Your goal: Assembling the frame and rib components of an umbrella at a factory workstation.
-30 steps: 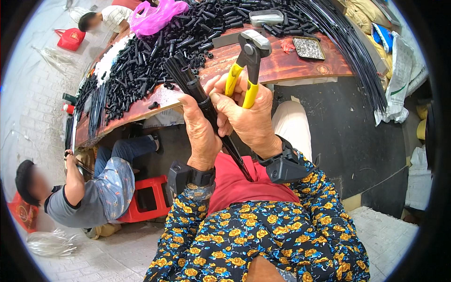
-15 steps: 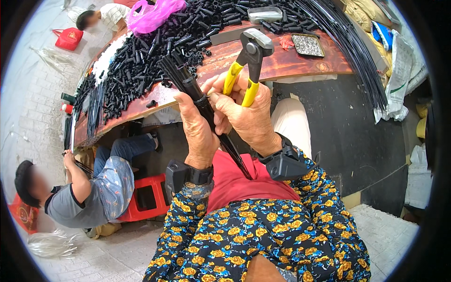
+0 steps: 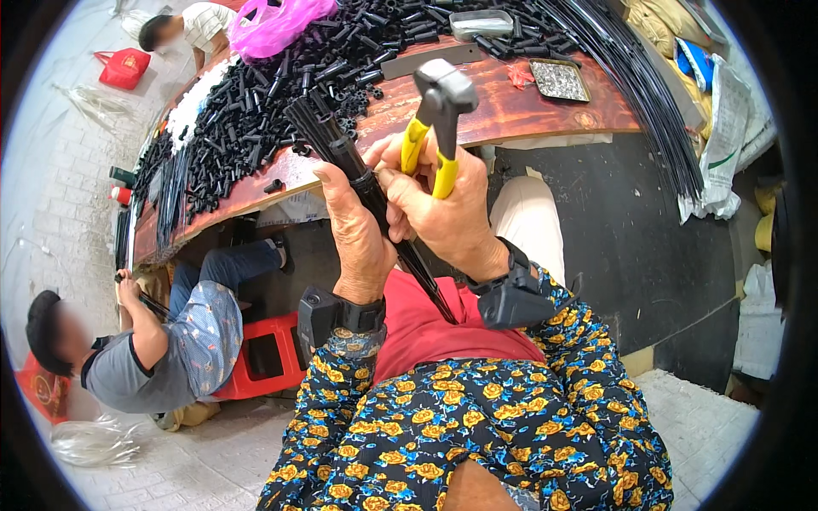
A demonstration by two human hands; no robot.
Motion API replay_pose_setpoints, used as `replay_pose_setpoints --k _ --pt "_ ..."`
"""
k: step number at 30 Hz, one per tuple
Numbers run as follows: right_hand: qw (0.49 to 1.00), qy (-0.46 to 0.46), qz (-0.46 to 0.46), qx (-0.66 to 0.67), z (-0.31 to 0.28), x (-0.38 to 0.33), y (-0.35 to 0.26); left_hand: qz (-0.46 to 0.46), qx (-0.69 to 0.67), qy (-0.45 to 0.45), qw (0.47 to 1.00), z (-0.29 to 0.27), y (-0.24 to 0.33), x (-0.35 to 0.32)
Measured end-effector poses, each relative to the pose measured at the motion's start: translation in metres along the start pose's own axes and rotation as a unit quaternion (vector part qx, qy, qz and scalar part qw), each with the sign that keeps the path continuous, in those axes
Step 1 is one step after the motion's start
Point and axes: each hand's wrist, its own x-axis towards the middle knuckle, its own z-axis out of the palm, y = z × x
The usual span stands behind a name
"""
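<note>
Bundle (image 3: 348, 159) of thin black rods slants over the lap, its far end tipped left toward the table and its near end seeming to meet the red cloth (image 3: 456, 341), probably for support. The left hand (image 3: 354, 238) is clamped on it from the left, thumb up, apparently to steady it. The right hand (image 3: 447, 209) is close against it from the right, thumb and forefinger pinched together; what they pinch is too small to tell. That hand also grips yellow-handled pincers (image 3: 445, 128), head upward, likely tucked so to leave the fingertips free. Beyond, the table (image 3: 520, 112) bears a heap of black tubes (image 3: 281, 111), a pink bag (image 3: 285, 30) at its far side, a clear box (image 3: 481, 27) and, right, a tray (image 3: 586, 95) of small silvery pieces, whose rim perhaps stops them scattering. Long rods (image 3: 652, 123) overhang the right end, presumably because of their length. At left a co-worker (image 3: 132, 362) sits on a red stool (image 3: 294, 349); another co-worker (image 3: 204, 25) leans in at far left.
</note>
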Motion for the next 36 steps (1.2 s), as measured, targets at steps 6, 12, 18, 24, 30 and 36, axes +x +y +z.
replay_pose_setpoints --k 6,12,18,24,30,36 --pt "0.851 -0.011 -0.443 -0.284 -0.009 0.013 0.0 -0.017 -0.056 0.059 0.997 0.001 0.002 -0.005" --pt "0.974 -0.209 -0.027 -0.084 -0.024 0.028 -0.02 -0.016 -0.029 -0.124 0.992 -0.011 0.001 -0.001" --pt "0.849 -0.208 -0.099 -0.475 -0.049 0.019 -0.042 0.0 -0.009 -0.063 0.998 -0.017 0.01 -0.007" --pt "0.694 -0.232 -0.082 -0.677 -0.073 -0.001 -0.043 -0.033 -0.024 -0.075 0.996 -0.033 0.008 -0.007" --pt "0.652 -0.217 -0.13 -0.715 -0.055 0.004 -0.041 -0.059 -0.018 -0.028 0.998 -0.035 0.007 -0.007" --pt "0.666 -0.192 -0.136 -0.708 -0.061 -0.001 -0.03 -0.064 -0.042 -0.022 0.997 -0.03 0.009 -0.004"
